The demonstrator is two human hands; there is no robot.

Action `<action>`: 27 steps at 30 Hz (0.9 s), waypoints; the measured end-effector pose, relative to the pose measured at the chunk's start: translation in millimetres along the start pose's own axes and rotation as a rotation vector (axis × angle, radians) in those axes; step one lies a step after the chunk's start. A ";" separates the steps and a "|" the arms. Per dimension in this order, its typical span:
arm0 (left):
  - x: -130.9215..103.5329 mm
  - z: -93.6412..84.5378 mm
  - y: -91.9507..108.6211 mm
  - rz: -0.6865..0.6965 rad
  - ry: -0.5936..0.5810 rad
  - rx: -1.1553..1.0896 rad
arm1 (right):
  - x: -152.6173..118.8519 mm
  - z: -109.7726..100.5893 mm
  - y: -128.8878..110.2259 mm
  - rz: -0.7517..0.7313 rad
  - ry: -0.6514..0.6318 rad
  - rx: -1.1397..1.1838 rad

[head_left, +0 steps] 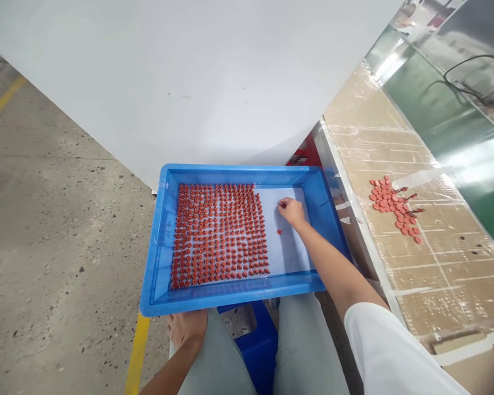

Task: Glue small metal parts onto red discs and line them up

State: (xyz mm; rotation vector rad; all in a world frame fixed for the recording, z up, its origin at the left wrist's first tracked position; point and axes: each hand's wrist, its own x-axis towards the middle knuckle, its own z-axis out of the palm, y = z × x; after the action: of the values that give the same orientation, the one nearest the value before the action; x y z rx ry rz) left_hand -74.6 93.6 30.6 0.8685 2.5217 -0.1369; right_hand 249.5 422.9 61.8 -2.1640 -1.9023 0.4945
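Note:
A shallow blue tray (230,299) lies across my lap, lined with a white sheet (288,258). Dense rows of small red parts (218,236) with dark, raised tips fill the left and middle of the sheet. My right hand (291,211) reaches over the tray's right part, fingers pinched on a small dark-red part (282,205) mostly hidden by the fingertips. One loose red part (279,232) sits on the sheet just below that hand. My left hand (188,326) lies draped over my left knee, under the tray's near edge, fingers partly hidden, no object visible in it.
To the right, a bench covered with taped brown cardboard (428,274) carries a cluster of red discs (389,197) and a few pieces with dark stems (415,211). A large white panel (181,82) stands beyond the tray. A blue stool (259,340) shows between my legs.

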 end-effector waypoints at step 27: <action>4.2 9.1 -5.9 0.017 -0.041 0.081 | 52.3 19.3 -46.5 -0.102 -0.075 0.205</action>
State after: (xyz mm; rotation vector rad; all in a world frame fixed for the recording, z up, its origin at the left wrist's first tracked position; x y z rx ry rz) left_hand -77.5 89.1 20.3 0.9090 2.4849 -0.2511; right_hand 205.0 480.0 56.1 -1.9348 -1.8963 0.7260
